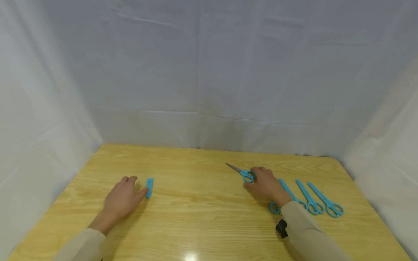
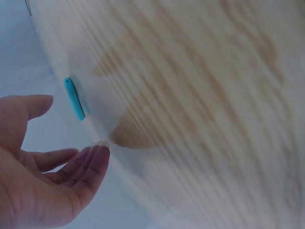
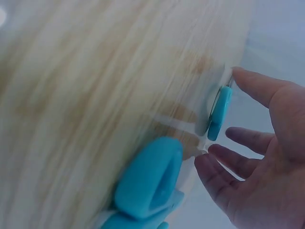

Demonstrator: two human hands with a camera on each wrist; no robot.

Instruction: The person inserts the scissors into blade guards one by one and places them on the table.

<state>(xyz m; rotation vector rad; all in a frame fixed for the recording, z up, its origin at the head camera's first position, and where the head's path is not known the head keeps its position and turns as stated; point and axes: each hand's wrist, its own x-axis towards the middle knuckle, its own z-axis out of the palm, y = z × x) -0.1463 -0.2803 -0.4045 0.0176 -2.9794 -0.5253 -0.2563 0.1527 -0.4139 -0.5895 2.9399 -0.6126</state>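
Observation:
My left hand (image 1: 121,199) is held low over the table's left side, fingers and thumb apart. Just beyond its thumb lies a narrow light-blue blade cover (image 1: 149,187), which also shows as a blue strip (image 2: 74,98) in the left wrist view. On the other side, my right hand (image 1: 266,185) reaches over a pair of uncovered scissors (image 1: 247,175), blades pointing away to the left. Its thumb and fingers spread around the blue handles (image 3: 220,113), with a gap showing between hand and handles in the right wrist view.
Three light-blue scissors with covered blades lie side by side at the right: one (image 1: 286,189) partly behind my right forearm, a middle one (image 1: 307,194) and an outer one (image 1: 321,194). The wooden table (image 1: 196,217) meets white cloth walls (image 1: 209,90) at the back and sides.

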